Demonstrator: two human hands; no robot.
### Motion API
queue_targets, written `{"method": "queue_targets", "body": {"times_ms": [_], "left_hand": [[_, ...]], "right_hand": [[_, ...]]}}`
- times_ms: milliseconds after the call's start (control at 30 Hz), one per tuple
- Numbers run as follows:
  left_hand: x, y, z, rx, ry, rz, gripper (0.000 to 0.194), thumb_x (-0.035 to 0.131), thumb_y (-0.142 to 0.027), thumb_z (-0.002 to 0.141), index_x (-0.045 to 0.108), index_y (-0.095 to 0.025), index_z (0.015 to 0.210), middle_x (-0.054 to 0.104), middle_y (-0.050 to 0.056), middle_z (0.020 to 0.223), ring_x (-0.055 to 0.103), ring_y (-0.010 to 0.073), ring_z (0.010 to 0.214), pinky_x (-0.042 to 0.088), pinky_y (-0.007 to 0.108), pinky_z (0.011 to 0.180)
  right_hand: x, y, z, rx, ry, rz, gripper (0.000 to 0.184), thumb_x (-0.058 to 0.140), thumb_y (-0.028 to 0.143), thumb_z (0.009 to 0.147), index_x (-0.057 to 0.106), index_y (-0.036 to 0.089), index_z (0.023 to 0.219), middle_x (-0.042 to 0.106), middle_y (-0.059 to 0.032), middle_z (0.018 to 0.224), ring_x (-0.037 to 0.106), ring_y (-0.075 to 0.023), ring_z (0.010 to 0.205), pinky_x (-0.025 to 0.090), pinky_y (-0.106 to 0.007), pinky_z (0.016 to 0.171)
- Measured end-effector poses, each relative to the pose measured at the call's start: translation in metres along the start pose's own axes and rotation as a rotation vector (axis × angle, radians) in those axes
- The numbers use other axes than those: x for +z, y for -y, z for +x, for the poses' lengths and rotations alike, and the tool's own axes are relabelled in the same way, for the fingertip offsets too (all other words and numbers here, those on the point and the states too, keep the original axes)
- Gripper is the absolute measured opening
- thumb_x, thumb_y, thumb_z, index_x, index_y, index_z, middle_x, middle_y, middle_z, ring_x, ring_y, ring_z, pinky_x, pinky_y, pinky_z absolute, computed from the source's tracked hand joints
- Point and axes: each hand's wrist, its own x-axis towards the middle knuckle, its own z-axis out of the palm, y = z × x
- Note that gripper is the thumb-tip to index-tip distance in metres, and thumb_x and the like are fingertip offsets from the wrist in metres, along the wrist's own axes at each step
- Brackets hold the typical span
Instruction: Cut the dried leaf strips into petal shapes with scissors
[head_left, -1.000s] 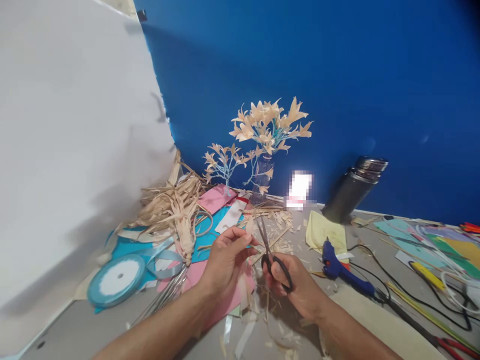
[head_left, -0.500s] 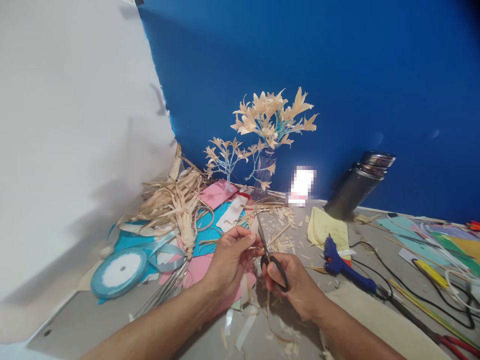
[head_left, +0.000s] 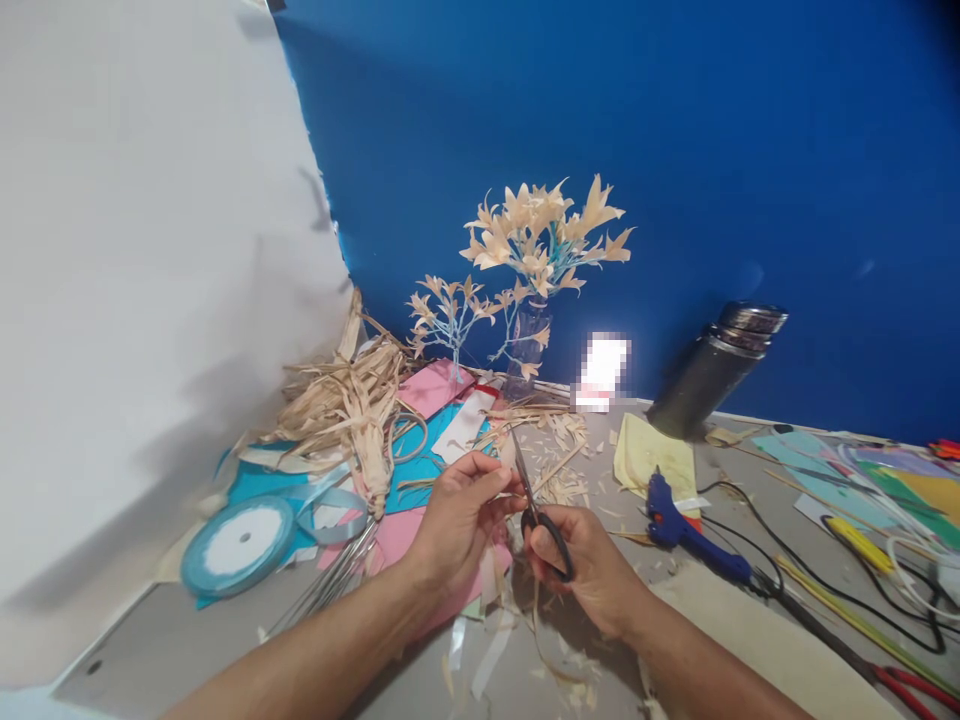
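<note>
One pair of scissors (head_left: 532, 503) is gripped by right fingers (head_left: 545, 545); left fingers (head_left: 489, 486) are pressed together, contents unclear; blades (head_left: 523, 466) best kept off skin

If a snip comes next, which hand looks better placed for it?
Probably the right hand: it holds the scissors by their black handles, with the blades close to the fingertips of the left hand. The left shows no cutting tool; whatever it may pinch is too small to tell.
</note>
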Motion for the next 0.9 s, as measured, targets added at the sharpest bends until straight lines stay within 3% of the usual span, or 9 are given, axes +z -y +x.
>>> {"method": "queue_targets", "body": {"times_ms": [900], "left_hand": [[-0.0028, -0.0019, 0.0026, -0.043, 0.028, -0.009, 0.028, 0.083, -0.019, 0.065, 0.056, -0.016, 0.073, 0.068, 0.002, 0.072, 0.065, 0.0136, 0.059, 0.050, 0.022, 0.054]], "right_hand": [[0.0031, -0.0001, 0.0000, 0.008, -0.006, 0.030, 0.061, 0.071, 0.073, 0.065, 0.052, 0.015, 0.063, 0.048, 0.0019, 0.052, 0.034, -0.0051, 0.043, 0.022, -0.020, 0.041]]}}
